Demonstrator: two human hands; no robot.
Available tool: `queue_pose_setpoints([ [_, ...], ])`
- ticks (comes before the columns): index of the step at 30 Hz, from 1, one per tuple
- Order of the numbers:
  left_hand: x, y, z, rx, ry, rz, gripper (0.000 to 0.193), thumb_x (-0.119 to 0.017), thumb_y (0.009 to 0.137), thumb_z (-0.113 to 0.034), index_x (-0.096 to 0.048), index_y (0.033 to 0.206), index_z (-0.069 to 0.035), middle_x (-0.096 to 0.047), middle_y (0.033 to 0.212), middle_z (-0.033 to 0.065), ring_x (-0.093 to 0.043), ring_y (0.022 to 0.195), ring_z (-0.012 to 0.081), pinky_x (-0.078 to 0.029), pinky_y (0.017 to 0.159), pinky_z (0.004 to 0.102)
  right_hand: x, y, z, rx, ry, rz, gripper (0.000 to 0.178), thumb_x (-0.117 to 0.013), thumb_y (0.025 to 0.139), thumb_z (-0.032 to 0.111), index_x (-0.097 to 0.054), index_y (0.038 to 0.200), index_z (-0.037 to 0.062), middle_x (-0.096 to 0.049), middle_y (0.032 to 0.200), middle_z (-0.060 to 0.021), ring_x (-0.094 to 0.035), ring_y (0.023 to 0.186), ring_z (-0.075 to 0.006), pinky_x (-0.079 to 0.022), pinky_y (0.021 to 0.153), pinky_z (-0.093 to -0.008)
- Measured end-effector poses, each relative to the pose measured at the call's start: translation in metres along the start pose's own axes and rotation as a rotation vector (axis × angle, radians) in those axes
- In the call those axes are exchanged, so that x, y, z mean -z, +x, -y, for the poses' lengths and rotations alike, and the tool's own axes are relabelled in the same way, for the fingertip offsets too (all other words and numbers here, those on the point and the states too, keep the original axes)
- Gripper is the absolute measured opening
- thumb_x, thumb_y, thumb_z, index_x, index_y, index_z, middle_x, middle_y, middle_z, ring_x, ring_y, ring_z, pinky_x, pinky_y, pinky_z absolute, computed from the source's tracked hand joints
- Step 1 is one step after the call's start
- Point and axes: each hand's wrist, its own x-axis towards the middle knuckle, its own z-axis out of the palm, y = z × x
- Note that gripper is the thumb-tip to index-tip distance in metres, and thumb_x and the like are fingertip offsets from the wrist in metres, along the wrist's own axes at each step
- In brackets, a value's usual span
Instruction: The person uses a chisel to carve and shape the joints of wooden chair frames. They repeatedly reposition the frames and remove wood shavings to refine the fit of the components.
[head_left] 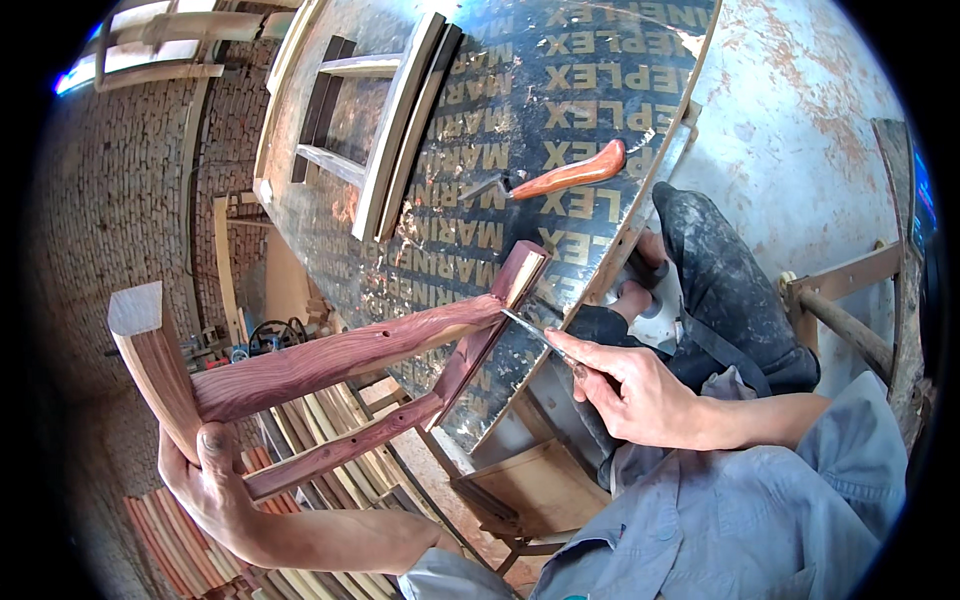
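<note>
My left hand (215, 490) grips the near-left post of a reddish-purple wooden frame (340, 360), thumb against the wood and fingers wrapped behind. Two rails join this post to a second one, which rests on the printed dark board at the right. In my right hand (640, 395) is a slender metal tool (528, 326), chisel-like, its rear end hidden in my palm. My index finger lies along it. The tool's tip meets the frame where the upper rail joins the right-hand post.
On the dark board (480, 130) lie a tool with a curved orange-brown handle (575, 172) and another wooden frame (385, 140). Wood shavings are scattered about. Stacked timber strips (170, 540) are at lower left. Legs in dusty dark trousers (735, 290) are beside the board's right edge.
</note>
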Motion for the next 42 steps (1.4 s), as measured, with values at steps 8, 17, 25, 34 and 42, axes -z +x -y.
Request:
queue_pose_setpoints([
  [8, 0.001, 0.004, -0.005, 0.012, 0.001, 0.049, 0.061, -0.073, 0.085, -0.071, -0.058, 0.081, -0.012, -0.042, 0.055, -0.0074, -0.030, 0.041, 0.0014, -0.018, 0.038, 0.0215, 0.003, 0.013, 0.008, -0.277, 0.423, -0.100, 0.049, -0.047, 0.109, 0.009, -0.043, 0.158, 0.0109, -0.062, 0.085, -0.0005, -0.050, 0.065, -0.0044, -0.047, 0.059, -0.0221],
  [17, -0.006, 0.014, 0.005, 0.011, 0.041, 0.001, 0.061, -0.070, 0.089, -0.070, -0.062, 0.082, -0.010, -0.041, 0.054, -0.0069, -0.029, 0.042, 0.0015, -0.018, 0.039, 0.0225, -0.006, -0.002, -0.005, -0.052, 0.021, -0.011, 0.060, -0.051, 0.094, -0.006, -0.052, 0.152, 0.0086, -0.057, 0.080, -0.0061, -0.058, 0.070, -0.0119, -0.053, 0.071, -0.0265],
  [25, -0.006, 0.018, 0.007, -0.001, 0.077, 0.014, 0.064, -0.068, 0.087, -0.074, -0.059, 0.076, -0.012, -0.039, 0.054, -0.0071, -0.030, 0.044, 0.0017, -0.019, 0.041, 0.0230, -0.004, 0.002, 0.002, -0.042, 0.010, -0.062, 0.061, -0.051, 0.094, -0.008, -0.051, 0.153, 0.0070, -0.057, 0.081, -0.0048, -0.055, 0.070, -0.0106, -0.051, 0.070, -0.0253],
  [34, -0.007, 0.016, 0.010, 0.019, 0.058, -0.017, 0.067, -0.072, 0.084, -0.073, -0.063, 0.087, -0.007, -0.042, 0.056, -0.0070, -0.032, 0.044, 0.0008, -0.021, 0.041, 0.0217, -0.006, 0.001, 0.003, -0.112, 0.020, -0.008, 0.056, -0.051, 0.098, -0.004, -0.050, 0.153, 0.0048, -0.054, 0.081, -0.0029, -0.051, 0.071, -0.0089, -0.049, 0.068, -0.0250],
  [42, -0.008, 0.016, 0.009, 0.059, 0.120, -0.040, 0.060, -0.068, 0.090, -0.070, -0.063, 0.082, -0.011, -0.040, 0.056, -0.0083, -0.030, 0.044, 0.0008, -0.018, 0.041, 0.0215, 0.010, 0.021, 0.032, -0.697, 0.887, 0.002, 0.047, -0.050, 0.109, 0.008, -0.048, 0.156, 0.0121, -0.055, 0.081, 0.0006, -0.044, 0.060, -0.0045, -0.038, 0.046, -0.0224],
])
